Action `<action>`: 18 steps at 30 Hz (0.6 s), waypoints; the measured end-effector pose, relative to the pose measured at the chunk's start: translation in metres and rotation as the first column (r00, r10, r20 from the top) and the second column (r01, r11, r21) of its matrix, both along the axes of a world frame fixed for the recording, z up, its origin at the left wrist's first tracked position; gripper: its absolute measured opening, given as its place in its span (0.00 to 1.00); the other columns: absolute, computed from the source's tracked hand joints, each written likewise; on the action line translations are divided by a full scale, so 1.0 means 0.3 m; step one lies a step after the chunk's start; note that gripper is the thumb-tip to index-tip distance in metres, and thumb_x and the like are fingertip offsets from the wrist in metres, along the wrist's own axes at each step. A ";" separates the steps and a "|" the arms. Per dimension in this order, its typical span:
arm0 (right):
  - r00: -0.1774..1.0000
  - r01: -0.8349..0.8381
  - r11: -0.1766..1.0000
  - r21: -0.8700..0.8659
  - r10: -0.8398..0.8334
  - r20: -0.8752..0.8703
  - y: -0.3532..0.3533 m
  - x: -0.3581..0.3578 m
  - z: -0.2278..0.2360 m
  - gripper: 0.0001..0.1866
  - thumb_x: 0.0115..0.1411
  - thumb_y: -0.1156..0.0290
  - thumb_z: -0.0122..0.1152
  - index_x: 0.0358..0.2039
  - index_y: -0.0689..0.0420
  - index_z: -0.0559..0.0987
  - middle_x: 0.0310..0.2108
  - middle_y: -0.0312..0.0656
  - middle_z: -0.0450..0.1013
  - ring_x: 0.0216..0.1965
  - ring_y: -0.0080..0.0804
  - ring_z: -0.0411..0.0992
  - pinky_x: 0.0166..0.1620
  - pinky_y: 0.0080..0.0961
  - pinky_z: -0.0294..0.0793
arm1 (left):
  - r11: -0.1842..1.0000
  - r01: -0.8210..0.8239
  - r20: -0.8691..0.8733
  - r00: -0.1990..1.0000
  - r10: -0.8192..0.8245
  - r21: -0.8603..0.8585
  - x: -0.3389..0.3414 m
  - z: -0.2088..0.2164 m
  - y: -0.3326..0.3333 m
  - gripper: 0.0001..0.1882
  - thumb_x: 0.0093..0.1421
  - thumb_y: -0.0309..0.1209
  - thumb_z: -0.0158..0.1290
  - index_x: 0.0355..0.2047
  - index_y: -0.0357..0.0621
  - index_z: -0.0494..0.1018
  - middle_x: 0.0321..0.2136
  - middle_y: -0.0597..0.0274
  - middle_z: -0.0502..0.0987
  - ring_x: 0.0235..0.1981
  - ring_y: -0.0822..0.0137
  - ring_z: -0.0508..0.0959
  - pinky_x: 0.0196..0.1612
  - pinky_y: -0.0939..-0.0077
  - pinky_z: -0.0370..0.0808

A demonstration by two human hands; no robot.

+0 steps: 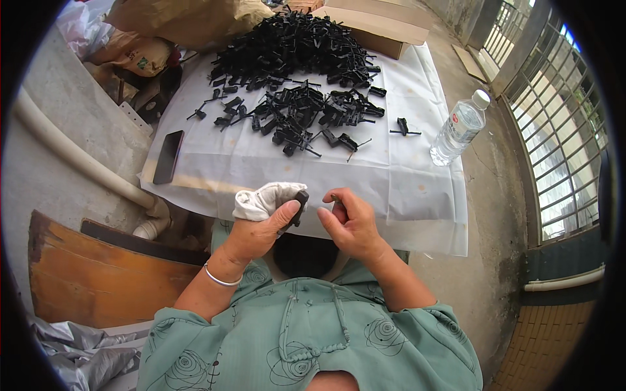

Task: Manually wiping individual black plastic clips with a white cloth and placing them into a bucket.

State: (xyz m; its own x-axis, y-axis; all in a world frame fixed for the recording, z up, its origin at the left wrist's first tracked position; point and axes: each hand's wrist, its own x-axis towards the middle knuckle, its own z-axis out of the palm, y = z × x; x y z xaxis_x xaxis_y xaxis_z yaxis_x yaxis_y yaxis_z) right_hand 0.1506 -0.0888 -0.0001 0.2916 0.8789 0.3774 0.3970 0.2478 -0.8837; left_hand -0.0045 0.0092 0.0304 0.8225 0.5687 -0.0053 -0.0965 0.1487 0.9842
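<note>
My left hand (261, 228) is closed around a small black plastic part (298, 207), with the thumb pressed on it. A white cloth or glove (264, 200) covers its fingers. To the right, apart from that part, my right hand (354, 225) has its fingers curled in and the thumb a little away. A tiny dark spot shows by its index fingertip; what it is I cannot make out. Beyond both hands, a smaller heap of black plastic parts (293, 111) with thin pins lies in front of a large pile (293, 49) of similar ones.
White sheeting covers the table (417, 189). On it are a phone (169, 157) at left, a single black part (404, 127) and a water bottle (459, 128) at right. An open cardboard box (381, 29) and brown paper (189, 19) stand behind. A pipe (72, 146) runs along the left.
</note>
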 end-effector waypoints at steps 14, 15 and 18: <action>0.998 0.047 0.987 0.151 -0.051 0.024 0.044 -0.031 0.024 0.06 0.51 0.78 0.60 0.27 0.61 0.71 0.18 0.36 0.65 0.14 0.20 0.59 0.18 0.17 0.60 | 0.982 -0.161 0.046 0.986 0.157 0.094 0.016 -0.060 -0.058 0.15 0.62 0.27 0.45 0.48 0.38 0.63 0.31 0.65 0.72 0.23 0.81 0.70 0.24 0.88 0.69; 1.000 -0.015 0.987 0.162 0.014 0.007 0.040 -0.028 0.019 0.06 0.51 0.78 0.60 0.27 0.60 0.71 0.18 0.36 0.65 0.14 0.21 0.58 0.18 0.17 0.59 | 0.982 -0.162 0.046 0.986 0.158 0.093 0.015 -0.056 -0.057 0.15 0.62 0.27 0.45 0.48 0.38 0.63 0.31 0.65 0.72 0.23 0.81 0.70 0.24 0.88 0.69; 0.982 -0.098 0.973 0.207 0.061 0.181 0.019 -0.018 0.061 0.07 0.50 0.76 0.61 0.27 0.60 0.71 0.18 0.36 0.65 0.14 0.23 0.60 0.19 0.18 0.60 | 0.982 -0.182 0.053 0.982 0.180 0.048 0.017 -0.053 -0.042 0.15 0.61 0.25 0.46 0.48 0.36 0.63 0.35 0.63 0.72 0.28 0.79 0.70 0.30 0.87 0.71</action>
State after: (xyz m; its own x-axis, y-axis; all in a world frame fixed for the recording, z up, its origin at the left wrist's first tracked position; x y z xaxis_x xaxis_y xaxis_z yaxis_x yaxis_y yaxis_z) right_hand 0.1451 -0.0831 0.0182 0.1382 0.7898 0.5976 0.5096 0.4607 -0.7267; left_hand 0.0004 -0.0033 0.0145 0.7044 0.7068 0.0653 -0.1646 0.0731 0.9837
